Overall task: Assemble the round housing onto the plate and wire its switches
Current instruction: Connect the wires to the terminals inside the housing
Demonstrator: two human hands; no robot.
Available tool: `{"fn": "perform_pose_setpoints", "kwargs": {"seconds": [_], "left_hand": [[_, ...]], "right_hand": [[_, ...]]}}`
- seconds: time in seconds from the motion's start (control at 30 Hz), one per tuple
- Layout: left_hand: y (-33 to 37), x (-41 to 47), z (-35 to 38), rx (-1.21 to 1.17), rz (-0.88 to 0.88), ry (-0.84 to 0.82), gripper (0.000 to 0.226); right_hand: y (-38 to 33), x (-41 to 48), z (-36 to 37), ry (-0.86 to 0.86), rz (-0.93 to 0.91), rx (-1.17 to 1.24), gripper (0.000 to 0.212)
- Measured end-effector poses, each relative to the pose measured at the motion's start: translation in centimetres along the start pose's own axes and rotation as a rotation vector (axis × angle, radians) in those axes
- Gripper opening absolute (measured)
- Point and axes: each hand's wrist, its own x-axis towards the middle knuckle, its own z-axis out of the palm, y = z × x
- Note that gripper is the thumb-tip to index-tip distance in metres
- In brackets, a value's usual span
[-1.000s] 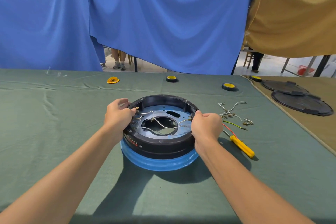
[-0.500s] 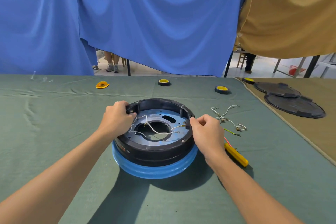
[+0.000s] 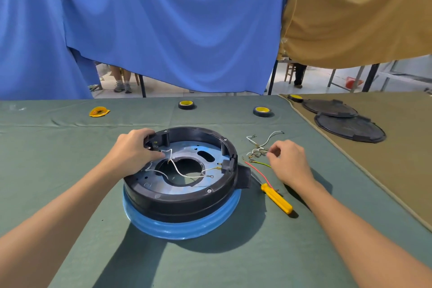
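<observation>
A black round housing [image 3: 184,203] sits on a blue-filmed plate [image 3: 182,227] in the middle of the green table. White wires [image 3: 177,169] run across the plate's central hole to a switch block [image 3: 226,166] on the right inner wall. My left hand [image 3: 133,151] grips the housing's far-left rim by another switch. My right hand [image 3: 288,162] is off the housing, to its right, fingers curled and pinching at a bundle of loose wires [image 3: 257,152] lying on the cloth.
A yellow-handled screwdriver [image 3: 277,198] lies right of the housing, beside a red wire [image 3: 258,173]. Two tape rolls [image 3: 186,105] [image 3: 263,111] and a yellow scrap [image 3: 99,111] sit at the far edge. Black round covers [image 3: 349,127] lie on the brown cloth at right.
My right hand has left the housing's right rim and moved right to the loose wires. My left hand stays on the left rim.
</observation>
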Motion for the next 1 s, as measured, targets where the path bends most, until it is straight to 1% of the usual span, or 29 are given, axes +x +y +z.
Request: {"fn": "perform_pose_setpoints", "kwargs": {"seconds": [0.07,0.1,0.27,0.37,0.47,0.6,0.7,0.87,1.0], "left_hand": [[-0.1,0.1,0.0,-0.001,-0.002,0.002,0.052],[-0.2,0.1,0.0,-0.001,-0.004,0.006,0.053],[-0.4,0.2,0.1,-0.003,-0.001,0.017,0.055],[-0.6,0.3,0.2,-0.004,0.002,0.019,0.059],[-0.6,0.3,0.2,-0.019,-0.004,0.014,0.059],[-0.6,0.2,0.2,-0.039,-0.010,0.013,0.057],[-0.6,0.1,0.2,-0.049,-0.015,0.010,0.055],[-0.4,-0.2,0.1,-0.062,-0.032,-0.002,0.055],[-0.4,-0.5,0.1,-0.081,-0.051,-0.008,0.058]], "right_hand": [[-0.1,0.7,0.3,0.022,-0.053,-0.038,0.008],[-0.1,1.1,0.5,0.002,-0.072,-0.067,0.008],[-0.4,2.2,1.7,-0.144,-0.198,-0.171,0.023],[-0.8,2.7,2.0,-0.231,-0.229,-0.271,0.029],[-1.3,3.0,2.0,-0.256,-0.232,-0.303,0.023],[-1.6,3.0,1.3,-0.266,-0.209,-0.227,0.007],[-2.0,3.1,0.1,-0.194,-0.223,-0.218,0.005],[-3.8,3.3,-2.4,0.044,-0.256,-0.171,0.012],[-5.8,3.2,-4.2,0.113,-0.315,-0.076,0.010]]}}
